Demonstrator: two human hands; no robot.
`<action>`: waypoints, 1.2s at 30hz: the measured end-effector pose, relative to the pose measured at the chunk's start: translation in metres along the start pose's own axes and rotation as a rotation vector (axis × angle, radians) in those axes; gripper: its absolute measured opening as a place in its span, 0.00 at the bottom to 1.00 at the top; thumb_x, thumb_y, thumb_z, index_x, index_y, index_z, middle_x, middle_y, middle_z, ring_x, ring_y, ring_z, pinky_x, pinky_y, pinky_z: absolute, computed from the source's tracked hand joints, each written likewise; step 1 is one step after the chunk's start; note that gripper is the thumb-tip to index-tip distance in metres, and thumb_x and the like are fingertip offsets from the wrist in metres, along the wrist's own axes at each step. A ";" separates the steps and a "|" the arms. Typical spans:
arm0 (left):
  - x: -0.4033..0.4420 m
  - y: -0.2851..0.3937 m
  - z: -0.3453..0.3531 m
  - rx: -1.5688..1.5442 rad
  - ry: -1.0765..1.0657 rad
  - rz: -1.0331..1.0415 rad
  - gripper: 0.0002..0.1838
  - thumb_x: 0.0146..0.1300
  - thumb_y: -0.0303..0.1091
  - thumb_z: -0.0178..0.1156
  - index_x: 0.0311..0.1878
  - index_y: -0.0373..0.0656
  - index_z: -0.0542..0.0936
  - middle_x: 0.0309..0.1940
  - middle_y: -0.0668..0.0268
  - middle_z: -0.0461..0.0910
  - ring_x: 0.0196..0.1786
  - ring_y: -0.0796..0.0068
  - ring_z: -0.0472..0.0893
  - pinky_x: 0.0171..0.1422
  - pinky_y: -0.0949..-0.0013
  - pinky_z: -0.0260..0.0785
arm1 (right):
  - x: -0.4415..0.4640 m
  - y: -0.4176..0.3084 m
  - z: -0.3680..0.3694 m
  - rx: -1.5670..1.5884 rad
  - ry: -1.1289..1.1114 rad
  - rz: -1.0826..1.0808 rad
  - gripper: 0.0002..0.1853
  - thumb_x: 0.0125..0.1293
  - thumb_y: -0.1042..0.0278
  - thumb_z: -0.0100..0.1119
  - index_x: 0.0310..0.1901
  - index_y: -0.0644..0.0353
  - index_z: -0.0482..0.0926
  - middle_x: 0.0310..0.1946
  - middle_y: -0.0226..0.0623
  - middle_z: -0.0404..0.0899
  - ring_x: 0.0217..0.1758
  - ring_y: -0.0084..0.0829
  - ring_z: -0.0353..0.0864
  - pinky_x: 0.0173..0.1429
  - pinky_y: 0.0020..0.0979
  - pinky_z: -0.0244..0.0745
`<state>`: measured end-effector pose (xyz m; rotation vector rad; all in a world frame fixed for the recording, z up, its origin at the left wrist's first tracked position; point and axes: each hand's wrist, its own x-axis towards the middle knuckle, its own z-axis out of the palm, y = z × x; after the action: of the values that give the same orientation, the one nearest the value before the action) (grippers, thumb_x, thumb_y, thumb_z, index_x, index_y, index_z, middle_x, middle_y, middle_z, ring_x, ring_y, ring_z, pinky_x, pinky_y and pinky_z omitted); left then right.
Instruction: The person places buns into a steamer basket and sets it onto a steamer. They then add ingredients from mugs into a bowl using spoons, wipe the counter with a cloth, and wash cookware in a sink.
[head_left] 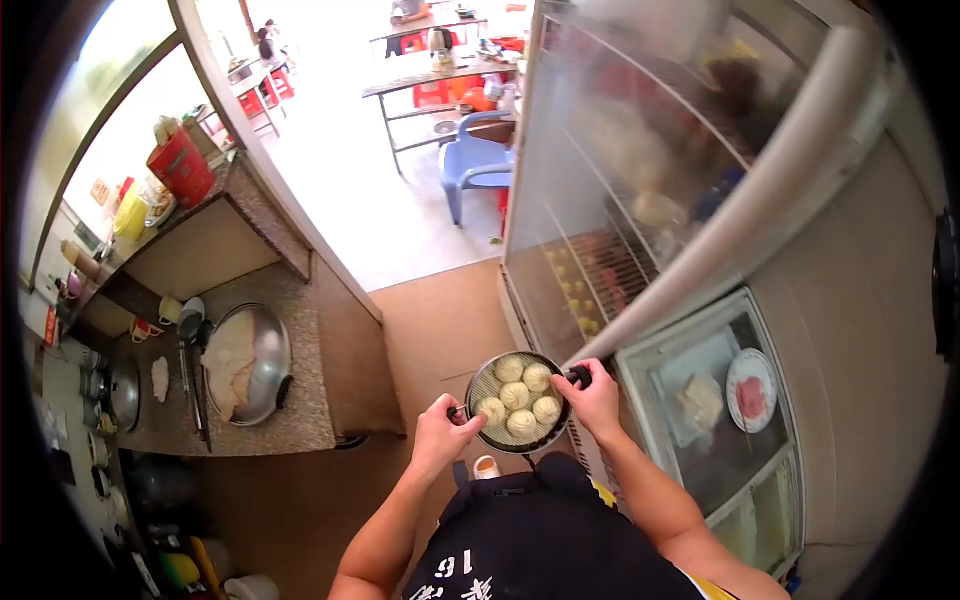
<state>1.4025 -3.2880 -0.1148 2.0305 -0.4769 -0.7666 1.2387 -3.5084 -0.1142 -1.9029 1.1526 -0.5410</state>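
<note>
A round steamer pan with a mesh liner hangs level in front of my body, held at both sides. Several pleated white buns lie in it, one in the middle and the others around it. My left hand is closed on the small handle at the pan's left side. On the right side, my right hand grips the black handle, fingers wrapped round it.
A granite counter at left bears a large metal bowl. A glass-door fridge stands ahead right. At right, a chest freezer carries a plate. Beyond the doorway are a blue chair, tables and people.
</note>
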 end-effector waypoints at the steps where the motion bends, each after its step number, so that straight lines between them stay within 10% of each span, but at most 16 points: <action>1: 0.011 0.001 -0.015 -0.067 0.036 -0.034 0.22 0.54 0.43 0.78 0.31 0.38 0.75 0.21 0.68 0.79 0.24 0.81 0.80 0.32 0.70 0.75 | 0.016 -0.015 0.018 -0.021 -0.028 -0.031 0.29 0.51 0.45 0.82 0.44 0.61 0.82 0.21 0.31 0.79 0.24 0.26 0.79 0.34 0.33 0.76; 9: 0.130 -0.012 -0.094 -0.172 0.229 -0.111 0.24 0.58 0.39 0.79 0.27 0.46 0.68 0.20 0.74 0.72 0.21 0.86 0.74 0.24 0.75 0.68 | 0.159 -0.098 0.160 -0.142 -0.194 -0.056 0.37 0.52 0.30 0.74 0.43 0.62 0.83 0.33 0.44 0.89 0.39 0.45 0.90 0.45 0.44 0.82; 24: 0.423 0.038 -0.219 -0.257 0.617 -0.248 0.24 0.60 0.40 0.79 0.28 0.43 0.69 0.20 0.74 0.72 0.22 0.84 0.74 0.24 0.72 0.71 | 0.458 -0.260 0.375 -0.079 -0.497 -0.289 0.30 0.53 0.45 0.77 0.45 0.63 0.81 0.35 0.49 0.88 0.41 0.44 0.89 0.48 0.41 0.83; 36: 0.646 0.030 -0.363 -0.934 0.157 -0.298 0.06 0.73 0.27 0.51 0.49 0.40 0.71 0.40 0.58 0.85 0.39 0.66 0.88 0.42 0.65 0.85 | 0.680 -0.416 0.543 0.052 -0.570 -0.407 0.16 0.67 0.57 0.69 0.43 0.64 0.83 0.31 0.42 0.85 0.35 0.32 0.84 0.45 0.35 0.80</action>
<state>2.1217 -3.4641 -0.1555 1.2613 0.2639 -0.7929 2.1667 -3.7694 -0.1152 -2.0663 0.3852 -0.2057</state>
